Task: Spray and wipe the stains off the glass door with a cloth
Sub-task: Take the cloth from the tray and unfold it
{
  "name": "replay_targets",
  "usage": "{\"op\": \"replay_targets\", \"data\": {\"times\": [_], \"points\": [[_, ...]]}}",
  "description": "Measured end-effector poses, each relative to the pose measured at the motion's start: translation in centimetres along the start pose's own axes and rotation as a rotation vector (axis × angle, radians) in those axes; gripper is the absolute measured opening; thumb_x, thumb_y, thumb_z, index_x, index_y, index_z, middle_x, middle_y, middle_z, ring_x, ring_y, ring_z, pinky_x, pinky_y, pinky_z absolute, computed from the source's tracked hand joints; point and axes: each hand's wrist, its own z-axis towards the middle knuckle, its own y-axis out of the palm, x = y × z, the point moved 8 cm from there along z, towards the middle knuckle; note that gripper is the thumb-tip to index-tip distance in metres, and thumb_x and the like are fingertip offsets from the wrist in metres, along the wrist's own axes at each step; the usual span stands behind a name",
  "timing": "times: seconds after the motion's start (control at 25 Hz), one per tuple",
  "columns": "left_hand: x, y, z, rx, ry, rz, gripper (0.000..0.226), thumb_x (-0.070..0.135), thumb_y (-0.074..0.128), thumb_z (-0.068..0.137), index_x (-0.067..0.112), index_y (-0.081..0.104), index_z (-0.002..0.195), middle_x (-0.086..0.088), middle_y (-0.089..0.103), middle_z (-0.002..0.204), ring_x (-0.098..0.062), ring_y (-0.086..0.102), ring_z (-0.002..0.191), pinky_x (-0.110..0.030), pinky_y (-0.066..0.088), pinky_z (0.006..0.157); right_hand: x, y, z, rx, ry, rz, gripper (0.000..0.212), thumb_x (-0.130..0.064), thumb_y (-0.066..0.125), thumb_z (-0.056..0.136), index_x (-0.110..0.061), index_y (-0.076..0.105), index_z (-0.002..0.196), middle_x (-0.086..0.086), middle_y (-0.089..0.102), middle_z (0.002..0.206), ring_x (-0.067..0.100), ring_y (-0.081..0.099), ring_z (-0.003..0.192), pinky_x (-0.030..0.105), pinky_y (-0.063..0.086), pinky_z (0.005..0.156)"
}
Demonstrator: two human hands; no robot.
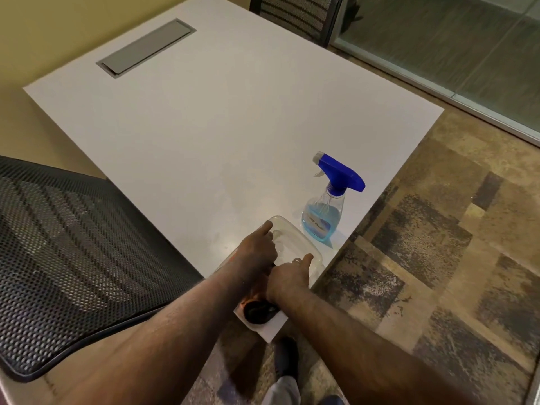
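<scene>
Resting on clear rectangular plastic container [295,244] at near corner of white tabletop [204,127]: L hand [257,249] on near-left rim, R hand [289,277] w/ ring on near-right rim, fingers curled; actual clamp can't tell. Blue-trigger clear spray bottle w/ blue liquid [325,211] upright just beyond container, untouched. Cloth not made out. Glass door panel [467,54] far right.

Table [204,127] centre open; spray bottle [323,213] just beside clear container [295,244] blocks corner
</scene>
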Motion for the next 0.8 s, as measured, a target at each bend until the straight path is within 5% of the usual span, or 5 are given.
{"op": "replay_targets", "data": {"times": [0.28,0.48,0.64,0.8], "points": [[0.0,0.2,-0.1,-0.009,-0.013,0.067,0.019,0.031,0.062,0.092,0.018,0.074,0.1,-0.001,0.071,0.113,-0.019,0.053,0.122,-0.042,0.003,0.121,0.3,0.2,0.8,0.111,0.06,0.275,0.016,-0.034,0.059,0.089,-0.02,0.065,0.09,0.003,0.069,0.093,0.025,0.061,0.102,0.059,0.007,0.111],[-0.4,-0.6,-0.9,0.021,-0.017,0.089,0.023,0.035,0.057,0.095,0.019,0.073,0.102,0.0,0.069,0.114,-0.018,0.056,0.116,-0.041,0.012,0.118,0.6,-0.1,0.8,0.19,0.032,0.424,0.013,-0.033,0.061,0.09,-0.021,0.064,0.093,0.002,0.069,0.098,0.021,0.061,0.102,0.051,0.011,0.113],[-0.4,-1.9,-2.4,0.049,-0.043,0.034,0.017,0.026,0.059,0.093,0.019,0.073,0.088,0.002,0.073,0.093,-0.017,0.062,0.1,-0.04,0.013,0.118,0.5,-1.1,-0.2,0.255,0.017,0.467,0.011,-0.03,0.061,0.091,-0.021,0.064,0.098,0.003,0.068,0.103,0.021,0.06,0.105,0.048,0.015,0.113],[-1.3,-3.9,-4.7,0.107,-0.114,-0.016,0.021,0.02,0.048,0.096,0.016,0.069,0.092,-0.001,0.072,0.093,-0.021,0.063,0.099,-0.04,0.009,0.119,1.2,-2.5,-2.0,0.325,0.009,0.548,0.012,-0.025,0.061,0.092,-0.017,0.063,0.101,0.006,0.064,0.107,0.023,0.057,0.104,0.044,0.03,0.107]]}}
